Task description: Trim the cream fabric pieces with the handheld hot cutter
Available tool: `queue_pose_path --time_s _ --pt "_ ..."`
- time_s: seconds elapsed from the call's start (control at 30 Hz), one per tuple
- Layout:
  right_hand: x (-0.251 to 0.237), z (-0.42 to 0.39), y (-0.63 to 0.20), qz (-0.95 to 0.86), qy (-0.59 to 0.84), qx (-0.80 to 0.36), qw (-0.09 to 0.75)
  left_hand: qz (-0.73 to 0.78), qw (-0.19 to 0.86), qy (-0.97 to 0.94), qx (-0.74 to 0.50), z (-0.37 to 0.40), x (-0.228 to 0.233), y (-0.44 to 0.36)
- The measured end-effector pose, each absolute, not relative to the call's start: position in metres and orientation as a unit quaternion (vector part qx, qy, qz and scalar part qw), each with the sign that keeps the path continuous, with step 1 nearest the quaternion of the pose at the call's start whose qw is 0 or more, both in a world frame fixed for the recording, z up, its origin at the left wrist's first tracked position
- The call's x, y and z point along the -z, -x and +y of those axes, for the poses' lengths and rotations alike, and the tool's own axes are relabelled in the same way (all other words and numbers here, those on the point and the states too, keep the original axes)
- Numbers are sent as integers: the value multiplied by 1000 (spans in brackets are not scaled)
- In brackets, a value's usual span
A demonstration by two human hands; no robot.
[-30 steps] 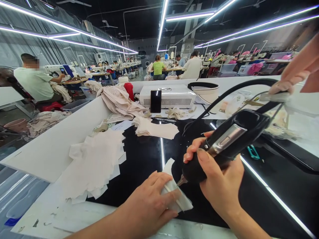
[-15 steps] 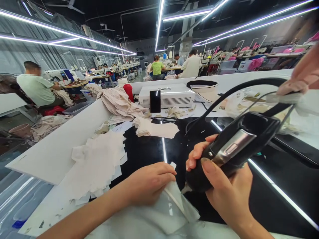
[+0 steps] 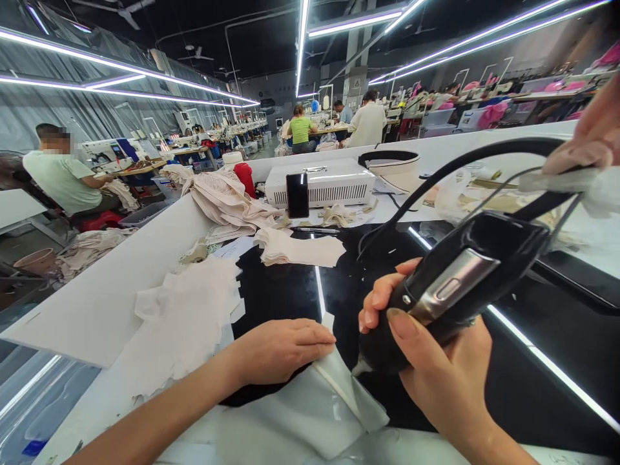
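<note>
My right hand [image 3: 431, 371] grips a black hand-held tool [image 3: 455, 284] with a silver button and a black cable; its metal tip rests on a small white fabric piece [image 3: 351, 394] lying on the glossy black table [image 3: 285, 290]. My left hand [image 3: 281, 349] lies flat on the left part of that fabric, fingers together, pressing it down. The fabric's strip edge runs between the two hands.
A pile of cut white fabric pieces [image 3: 186, 316] lies at left, another stack [image 3: 298, 248] further back. A white machine [image 3: 322, 184] with a phone [image 3: 297, 195] leaning on it stands behind. Another person's hand [image 3: 588, 139] is at top right. Seated workers are in the background.
My left hand has slid left and back across the fabric, and the piece now lies more spread out toward me. The tool tip has stayed on the fabric's edge.
</note>
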State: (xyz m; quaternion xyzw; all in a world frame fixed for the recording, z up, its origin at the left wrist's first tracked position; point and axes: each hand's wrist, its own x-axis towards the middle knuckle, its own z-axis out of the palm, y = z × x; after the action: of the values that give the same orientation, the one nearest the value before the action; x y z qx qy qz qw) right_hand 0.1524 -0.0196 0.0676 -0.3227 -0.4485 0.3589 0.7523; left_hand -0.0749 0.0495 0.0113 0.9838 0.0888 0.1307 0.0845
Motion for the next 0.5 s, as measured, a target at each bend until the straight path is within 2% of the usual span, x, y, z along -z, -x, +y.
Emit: queue_pose_path --time_s 0.5 --pt "-68 -20 -152 -447 320 -358 755 94 46 -988 -113 42 -24 77"
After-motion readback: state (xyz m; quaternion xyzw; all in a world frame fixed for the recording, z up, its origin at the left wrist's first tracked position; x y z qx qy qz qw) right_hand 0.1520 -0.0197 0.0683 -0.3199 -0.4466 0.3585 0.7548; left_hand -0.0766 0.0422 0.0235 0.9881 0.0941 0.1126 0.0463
